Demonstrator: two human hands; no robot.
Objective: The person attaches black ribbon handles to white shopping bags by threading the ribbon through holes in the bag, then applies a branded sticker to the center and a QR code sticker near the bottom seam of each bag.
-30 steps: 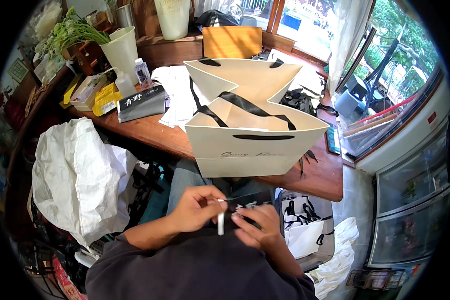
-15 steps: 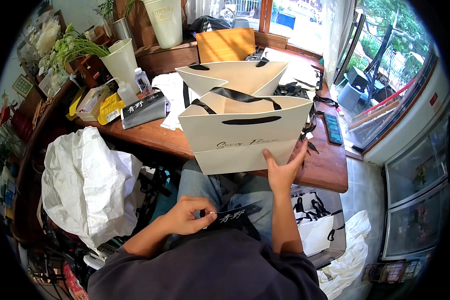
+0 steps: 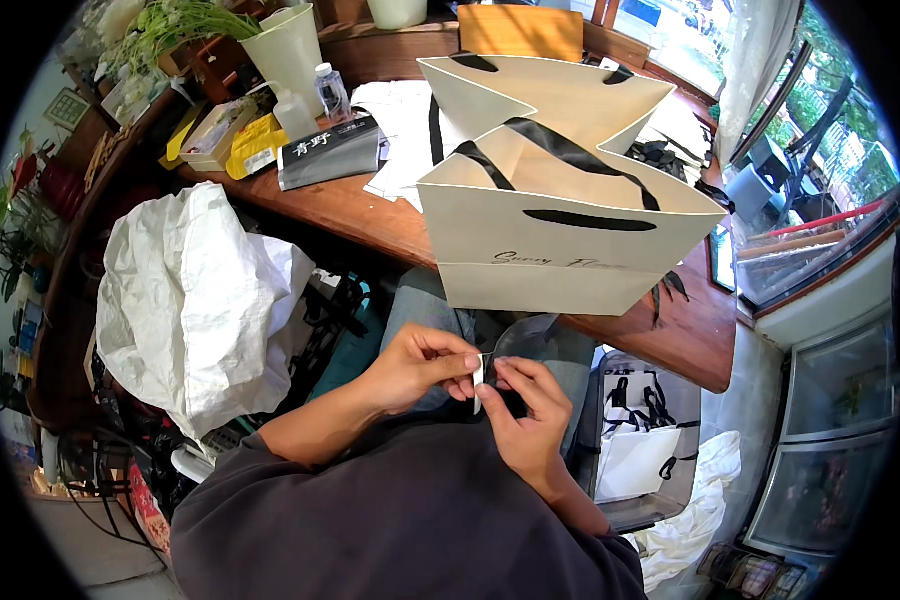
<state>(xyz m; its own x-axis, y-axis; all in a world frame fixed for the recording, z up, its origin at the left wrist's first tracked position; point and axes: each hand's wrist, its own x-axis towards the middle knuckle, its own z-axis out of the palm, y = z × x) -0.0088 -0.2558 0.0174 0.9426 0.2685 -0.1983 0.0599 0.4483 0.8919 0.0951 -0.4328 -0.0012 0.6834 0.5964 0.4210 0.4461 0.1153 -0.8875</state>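
Note:
Over my lap, my left hand point(image 3: 425, 368) and my right hand point(image 3: 530, 405) meet, pinching a thin dark label strip point(image 3: 530, 338) between thumbs and fingers. The strip is tilted, so its face hardly shows; a narrow white edge point(image 3: 479, 385) stands upright between my fingertips. Just beyond my hands, a cream paper gift bag point(image 3: 560, 270) with black ribbon handles stands upright at the table's front edge. Behind it, touching or nearly so, is a second open cream paper bag point(image 3: 610, 90).
On the wooden table point(image 3: 390, 235) lie a dark printed packet point(image 3: 330, 152), a yellow packet point(image 3: 255, 148) and a clear bottle point(image 3: 331, 92). A large white sack point(image 3: 195, 300) bulges at my left. To my right, a grey bin point(image 3: 670, 490) holds white bags with black ribbons.
My right hand has left the front bag and come down to the strip beside my left hand. The strip has turned, hiding its printed face. The view has shifted.

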